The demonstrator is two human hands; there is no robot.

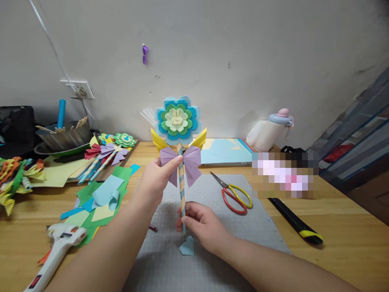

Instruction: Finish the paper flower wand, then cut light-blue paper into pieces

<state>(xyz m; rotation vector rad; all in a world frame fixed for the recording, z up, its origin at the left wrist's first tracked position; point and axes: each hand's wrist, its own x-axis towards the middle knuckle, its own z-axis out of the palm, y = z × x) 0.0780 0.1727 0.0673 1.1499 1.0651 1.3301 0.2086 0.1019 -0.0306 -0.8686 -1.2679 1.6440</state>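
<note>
A paper wand (182,184) stands upright in both hands, its stick striped blue and cream. On top is a layered blue, green and pale flower (177,121) with a small face at its centre. Yellow paper wings and a purple pleated bow (192,162) sit below the flower. My left hand (158,178) pinches the stick at the bow's middle. Lower down, my right hand (202,223) grips the stick near its bottom end. A light blue paper heart (187,246) lies on the grey cutting mat (243,251) just beneath.
Scissors (234,196) with red and yellow handles rest on the mat. At left are a white glue gun (62,243), coloured paper scraps (106,192), more paper wands (106,156) and a metal bowl (68,138). A bottle (269,132) and a black-yellow tool (296,221) are at right.
</note>
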